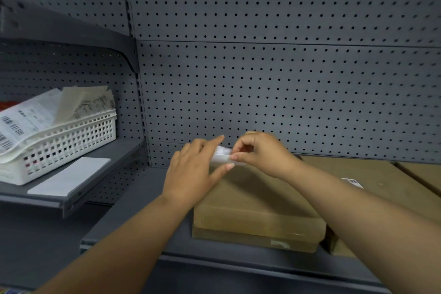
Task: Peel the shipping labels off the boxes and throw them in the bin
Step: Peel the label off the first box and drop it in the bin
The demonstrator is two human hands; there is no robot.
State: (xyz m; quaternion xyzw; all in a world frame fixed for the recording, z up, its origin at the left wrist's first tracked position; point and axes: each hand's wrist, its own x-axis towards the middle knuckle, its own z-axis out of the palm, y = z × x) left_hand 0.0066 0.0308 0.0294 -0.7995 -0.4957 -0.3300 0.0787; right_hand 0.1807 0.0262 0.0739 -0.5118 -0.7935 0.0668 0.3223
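Observation:
A brown cardboard box (253,207) lies on the grey metal shelf (133,217) in front of me. At its far edge a white shipping label (220,157) is curled up off the box. My right hand (260,153) pinches the label between thumb and forefinger. My left hand (193,169) lies flat on the box's far left corner with fingers spread, its fingertips beside the label. A white perforated basket (71,138) on the left shelf holds several peeled labels with barcodes.
A second cardboard box (372,174) with a small barcode label (353,182) lies to the right, partly behind my right forearm. A white sheet (71,176) lies on the left shelf in front of the basket. Grey pegboard (262,67) backs the shelves.

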